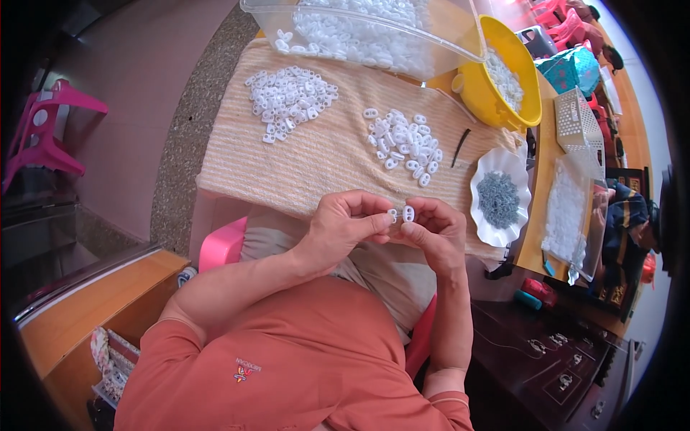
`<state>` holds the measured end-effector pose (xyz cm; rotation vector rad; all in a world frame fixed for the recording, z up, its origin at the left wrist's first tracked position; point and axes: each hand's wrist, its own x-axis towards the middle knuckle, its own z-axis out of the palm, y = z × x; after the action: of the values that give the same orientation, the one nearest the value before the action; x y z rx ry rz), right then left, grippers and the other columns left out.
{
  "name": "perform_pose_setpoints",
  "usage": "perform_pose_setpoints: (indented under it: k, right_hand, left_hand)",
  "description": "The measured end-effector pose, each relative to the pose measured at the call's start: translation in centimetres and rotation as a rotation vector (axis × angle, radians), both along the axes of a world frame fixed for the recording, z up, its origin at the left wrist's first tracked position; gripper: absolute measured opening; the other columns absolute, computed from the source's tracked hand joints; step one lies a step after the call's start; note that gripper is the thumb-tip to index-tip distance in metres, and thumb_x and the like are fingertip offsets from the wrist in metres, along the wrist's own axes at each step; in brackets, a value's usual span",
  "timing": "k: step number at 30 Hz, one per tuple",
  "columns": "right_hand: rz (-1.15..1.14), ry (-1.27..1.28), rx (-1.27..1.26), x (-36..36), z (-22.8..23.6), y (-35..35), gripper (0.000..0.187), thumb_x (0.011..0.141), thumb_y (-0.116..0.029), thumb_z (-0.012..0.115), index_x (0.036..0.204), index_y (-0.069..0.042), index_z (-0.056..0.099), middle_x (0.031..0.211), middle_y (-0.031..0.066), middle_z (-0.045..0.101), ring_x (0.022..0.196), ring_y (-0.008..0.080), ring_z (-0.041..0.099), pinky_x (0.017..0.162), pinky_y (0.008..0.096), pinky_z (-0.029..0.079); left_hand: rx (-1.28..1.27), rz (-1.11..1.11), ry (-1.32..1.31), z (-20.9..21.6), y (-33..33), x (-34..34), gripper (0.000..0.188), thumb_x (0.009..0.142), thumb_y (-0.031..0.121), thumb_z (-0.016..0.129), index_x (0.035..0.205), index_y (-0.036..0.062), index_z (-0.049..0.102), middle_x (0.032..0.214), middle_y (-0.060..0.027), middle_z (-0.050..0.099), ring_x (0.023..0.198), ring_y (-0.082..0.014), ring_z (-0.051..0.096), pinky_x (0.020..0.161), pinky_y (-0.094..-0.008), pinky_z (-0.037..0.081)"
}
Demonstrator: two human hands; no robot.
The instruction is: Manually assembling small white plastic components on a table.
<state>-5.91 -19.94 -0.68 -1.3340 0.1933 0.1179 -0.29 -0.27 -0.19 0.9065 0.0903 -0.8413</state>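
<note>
My left hand (pixel 343 224) pinches a small white plastic piece (pixel 392 215) between thumb and fingertips. Right beside it, my right hand (pixel 437 230) grips a white oval two-holed plastic piece (pixel 408 213) upright. The two pieces are held close together above the near edge of the cloth; whether they touch is too small to tell. Beyond my hands, a pile of oval two-holed pieces (pixel 404 141) lies on the striped cloth (pixel 287 161). Farther left is a bigger pile of small white pieces (pixel 289 100). A white wavy-rimmed dish (pixel 523 172) on the right holds tiny grey pieces (pixel 497 200).
A clear bin (pixel 431 54) full of white pieces stands at the back, beside a yellow basin (pixel 489 100) with more. A thin black strip (pixel 461 148) lies near the dish. Farther right are a perforated white basket (pixel 578 122) and a clear tray (pixel 593 255). A pink stool (pixel 57 129) stands left.
</note>
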Motion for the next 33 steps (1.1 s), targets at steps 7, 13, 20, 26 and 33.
perform_pose_setpoints:
  k: [7, 13, 20, 26, 33]
  right_hand:
    - [0.006, 0.033, -0.014, -0.12, 0.08, -0.17, 0.032, 0.081, 0.006, 0.068, 0.113, 0.006, 0.059, 0.097, 0.0137, 0.067, 0.086, 0.0210, 0.068, 0.075, 0.0350, 0.060]
    - [0.030, 0.033, 0.000, -0.19, -0.07, -0.31, 0.033, 0.082, 0.007, 0.066, 0.113, 0.006, 0.058, 0.099, 0.0151, 0.067, 0.089, 0.0227, 0.068, 0.077, 0.0362, 0.060]
    - [0.059, 0.032, -0.039, -0.13, 0.09, -0.25, 0.032, 0.082, 0.008, 0.066, 0.113, 0.007, 0.058, 0.098, 0.0164, 0.067, 0.089, 0.0230, 0.068, 0.078, 0.0363, 0.059]
    - [0.069, 0.045, -0.061, -0.12, 0.26, 0.06, 0.032, 0.082, 0.009, 0.066, 0.113, 0.007, 0.058, 0.098, 0.0167, 0.067, 0.088, 0.0227, 0.068, 0.079, 0.0361, 0.059]
    - [0.089, 0.023, -0.067, -0.05, 0.53, 0.28, 0.033, 0.081, 0.010, 0.067, 0.113, 0.007, 0.058, 0.096, 0.0160, 0.068, 0.087, 0.0215, 0.068, 0.078, 0.0334, 0.058]
  left_hand:
    - [0.008, -0.005, -0.007, 0.11, 0.01, 0.02, 0.018, 0.087, 0.005, 0.066, 0.104, -0.0012, 0.064, 0.097, -0.0076, 0.067, 0.083, -0.0114, 0.065, 0.071, -0.0257, 0.058]
    - [0.004, -0.006, -0.021, 0.02, -0.02, -0.04, 0.019, 0.087, 0.005, 0.067, 0.105, -0.0016, 0.064, 0.096, -0.0077, 0.067, 0.082, -0.0114, 0.065, 0.070, -0.0252, 0.058]
    - [0.012, -0.010, -0.013, 0.28, -0.02, -0.01, 0.019, 0.087, 0.005, 0.067, 0.105, -0.0009, 0.064, 0.095, -0.0069, 0.067, 0.079, -0.0105, 0.065, 0.069, -0.0241, 0.057]
    - [0.012, -0.005, -0.021, -0.01, -0.09, -0.16, 0.020, 0.087, 0.006, 0.068, 0.105, -0.0006, 0.064, 0.094, -0.0067, 0.067, 0.077, -0.0104, 0.065, 0.068, -0.0233, 0.057]
    - [0.039, -0.018, -0.032, 0.33, -0.07, -0.12, 0.019, 0.086, 0.007, 0.068, 0.105, 0.0007, 0.065, 0.091, -0.0058, 0.068, 0.073, -0.0095, 0.065, 0.065, -0.0215, 0.055]
